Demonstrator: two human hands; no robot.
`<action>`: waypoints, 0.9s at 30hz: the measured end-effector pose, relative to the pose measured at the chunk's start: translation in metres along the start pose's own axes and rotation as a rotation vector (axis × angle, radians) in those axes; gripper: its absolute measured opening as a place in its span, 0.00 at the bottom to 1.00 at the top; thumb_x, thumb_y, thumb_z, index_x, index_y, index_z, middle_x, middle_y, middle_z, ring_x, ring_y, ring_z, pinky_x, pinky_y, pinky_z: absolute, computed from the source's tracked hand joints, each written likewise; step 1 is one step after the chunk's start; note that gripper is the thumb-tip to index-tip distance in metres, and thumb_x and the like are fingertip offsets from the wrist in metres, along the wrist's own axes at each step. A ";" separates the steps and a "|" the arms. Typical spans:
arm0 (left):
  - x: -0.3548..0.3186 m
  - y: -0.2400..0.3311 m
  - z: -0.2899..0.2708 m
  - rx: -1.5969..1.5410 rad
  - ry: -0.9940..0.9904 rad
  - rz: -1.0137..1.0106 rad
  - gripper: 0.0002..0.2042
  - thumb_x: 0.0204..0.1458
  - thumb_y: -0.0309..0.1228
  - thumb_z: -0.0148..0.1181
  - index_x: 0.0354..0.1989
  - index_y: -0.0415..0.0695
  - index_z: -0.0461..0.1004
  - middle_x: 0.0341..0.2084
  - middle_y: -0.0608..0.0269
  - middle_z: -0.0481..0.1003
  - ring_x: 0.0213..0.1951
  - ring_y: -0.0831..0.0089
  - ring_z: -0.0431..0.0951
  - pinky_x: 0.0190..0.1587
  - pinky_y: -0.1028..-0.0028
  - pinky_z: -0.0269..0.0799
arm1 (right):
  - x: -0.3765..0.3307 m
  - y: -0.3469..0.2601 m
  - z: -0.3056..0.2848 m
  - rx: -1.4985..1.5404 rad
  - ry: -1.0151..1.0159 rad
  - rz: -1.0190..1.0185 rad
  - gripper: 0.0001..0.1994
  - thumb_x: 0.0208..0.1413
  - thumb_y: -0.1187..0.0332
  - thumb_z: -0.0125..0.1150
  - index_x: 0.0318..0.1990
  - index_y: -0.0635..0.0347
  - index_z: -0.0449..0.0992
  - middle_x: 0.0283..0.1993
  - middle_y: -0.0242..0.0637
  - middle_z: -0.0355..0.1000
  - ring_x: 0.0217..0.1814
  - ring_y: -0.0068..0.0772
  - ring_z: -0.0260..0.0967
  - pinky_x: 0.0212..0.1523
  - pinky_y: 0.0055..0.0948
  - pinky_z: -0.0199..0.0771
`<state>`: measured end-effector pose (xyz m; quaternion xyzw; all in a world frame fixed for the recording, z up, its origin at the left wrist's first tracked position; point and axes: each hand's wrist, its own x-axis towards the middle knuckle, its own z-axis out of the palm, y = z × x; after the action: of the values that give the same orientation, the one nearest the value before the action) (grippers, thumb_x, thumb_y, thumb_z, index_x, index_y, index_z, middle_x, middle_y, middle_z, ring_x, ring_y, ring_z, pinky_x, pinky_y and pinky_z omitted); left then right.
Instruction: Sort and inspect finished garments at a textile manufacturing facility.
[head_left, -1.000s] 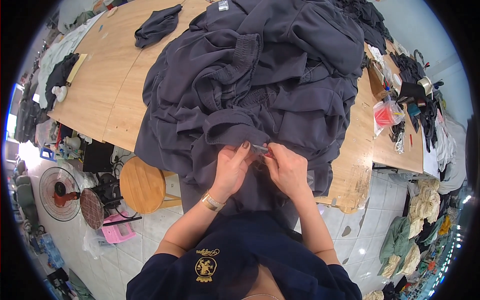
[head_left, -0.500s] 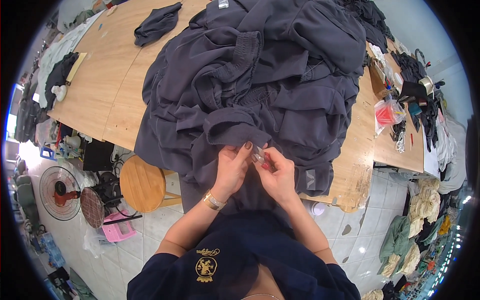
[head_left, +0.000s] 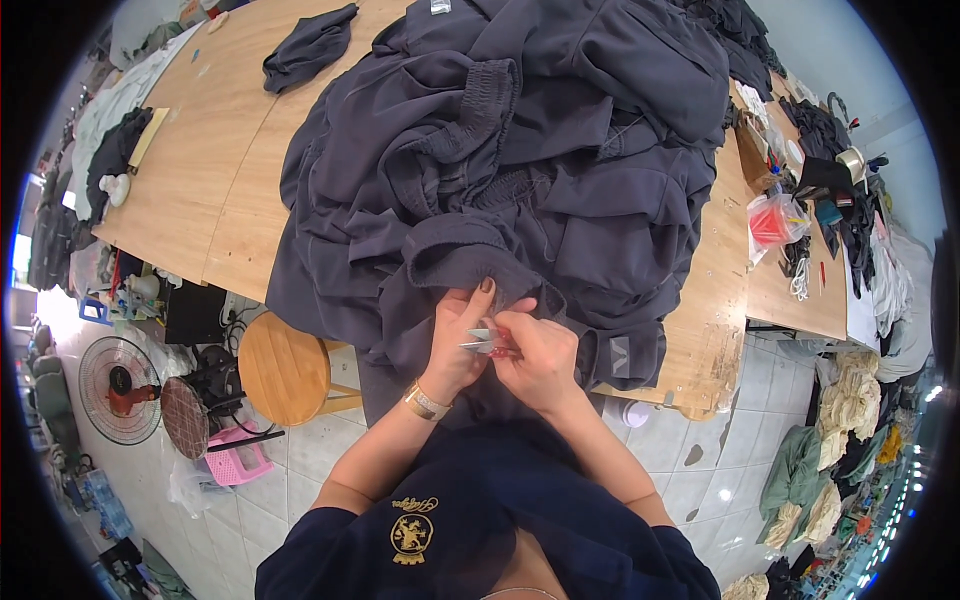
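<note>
A big heap of dark grey garments (head_left: 520, 150) covers the wooden table (head_left: 230, 170) in front of me. My left hand (head_left: 455, 345), with a gold bracelet at the wrist, pinches the ribbed edge of the nearest grey garment (head_left: 450, 255) at the table's front edge. My right hand (head_left: 540, 355) is closed on a small pair of metal thread snips with a red part (head_left: 485, 340), its tips pointing left against the fabric by my left fingers. The two hands touch each other.
A round wooden stool (head_left: 285, 365) stands left of my arms, with a floor fan (head_left: 120, 385) and a pink basket (head_left: 235, 460) beyond. One more dark garment (head_left: 310, 45) lies far left on the table. Bags, a tape roll and clutter (head_left: 800, 210) fill the table's right end.
My hands have drawn lower and closer together over the garment's edge. The right hand has swung the snips in toward the left fingers.
</note>
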<state>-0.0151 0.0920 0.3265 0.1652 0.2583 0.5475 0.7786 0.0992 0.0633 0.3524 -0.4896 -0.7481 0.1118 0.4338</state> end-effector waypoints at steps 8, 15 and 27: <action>-0.005 0.012 0.004 0.049 -0.020 -0.050 0.10 0.57 0.26 0.54 0.46 0.40 0.70 0.39 0.60 0.76 0.39 0.71 0.78 0.41 0.75 0.74 | 0.008 0.005 -0.011 0.540 0.121 0.531 0.05 0.54 0.73 0.61 0.34 0.65 0.73 0.23 0.25 0.68 0.25 0.14 0.63 0.26 0.17 0.64; -0.006 0.006 0.005 0.246 -0.043 0.076 0.10 0.55 0.22 0.56 0.45 0.37 0.71 0.41 0.59 0.75 0.42 0.73 0.77 0.45 0.75 0.73 | 0.019 0.020 -0.022 1.176 0.098 0.995 0.07 0.57 0.68 0.59 0.33 0.63 0.71 0.17 0.21 0.59 0.13 0.09 0.47 0.14 0.16 0.43; -0.016 -0.008 0.010 0.703 0.050 0.555 0.21 0.51 0.14 0.55 0.54 0.37 0.61 0.38 0.57 0.72 0.43 0.71 0.77 0.43 0.77 0.75 | 0.019 0.007 -0.012 0.511 0.033 0.549 0.05 0.52 0.74 0.61 0.33 0.64 0.70 0.22 0.25 0.67 0.22 0.14 0.60 0.24 0.16 0.61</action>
<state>-0.0068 0.0747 0.3337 0.4697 0.3934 0.6183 0.4923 0.1097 0.0795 0.3658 -0.5496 -0.5296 0.3992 0.5080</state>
